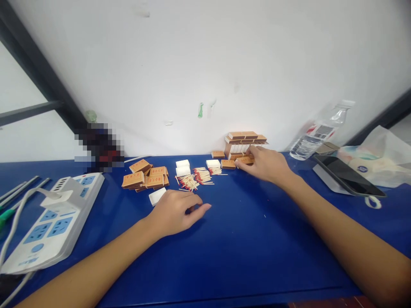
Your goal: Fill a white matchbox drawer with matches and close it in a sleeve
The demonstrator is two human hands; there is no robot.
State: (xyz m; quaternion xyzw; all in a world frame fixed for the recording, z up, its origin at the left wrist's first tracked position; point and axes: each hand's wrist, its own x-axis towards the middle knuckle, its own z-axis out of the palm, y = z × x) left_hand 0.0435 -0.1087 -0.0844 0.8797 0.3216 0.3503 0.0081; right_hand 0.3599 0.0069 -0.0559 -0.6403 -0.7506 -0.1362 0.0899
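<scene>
The right hand (263, 164) presses its fingers, nearly closed, on a matchbox (244, 160) lying at the foot of the stacked matchboxes (245, 141). It should slide gently, because the stack can fall. The left hand (175, 211) rests loosely curled, holding nothing visible, near the loose matches (195, 179) on the blue surface (257, 239).

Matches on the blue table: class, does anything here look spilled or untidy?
Yes. Loose matches lie scattered in a heap beyond the left hand, outside the white trays. The matchbox sleeves to their left are a jumbled pile.
</scene>
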